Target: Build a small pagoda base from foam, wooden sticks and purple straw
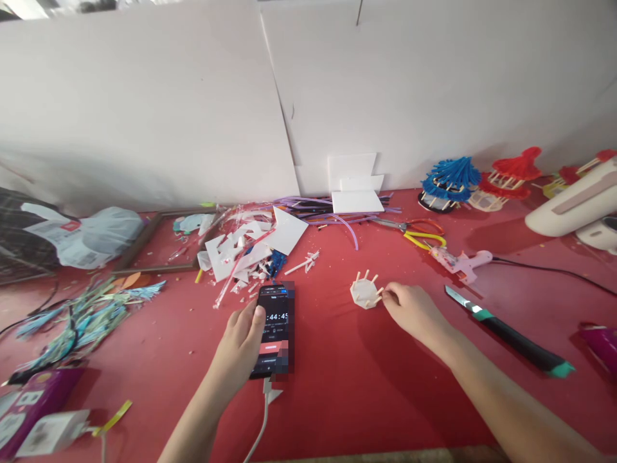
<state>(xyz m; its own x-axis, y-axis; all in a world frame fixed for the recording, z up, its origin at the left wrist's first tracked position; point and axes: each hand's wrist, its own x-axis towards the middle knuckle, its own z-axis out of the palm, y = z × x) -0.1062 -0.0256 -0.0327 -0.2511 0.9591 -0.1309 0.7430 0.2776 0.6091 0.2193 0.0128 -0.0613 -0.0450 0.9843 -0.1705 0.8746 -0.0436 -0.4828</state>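
Observation:
A smartphone [274, 328] lies on the red table with its screen lit and showing a timer. My left hand [241, 341] grips its left edge, the thumb resting at the side of the screen. To the right sits a small white many-sided base [362, 293] with several short pale sticks standing around its rim. My right hand [409, 312] pinches at the right side of that base, thumb and finger closed on a short stick [380, 291]. The stick's end is partly hidden by the fingertips.
A utility knife [511, 337], a pink glue gun [463, 263] and pliers [409, 230] lie on the right. Blue [450, 183] and red [515, 177] tiered models stand behind. White scraps [250, 247] and a wooden frame [159, 241] lie left. A white cable [264, 418] runs from the phone.

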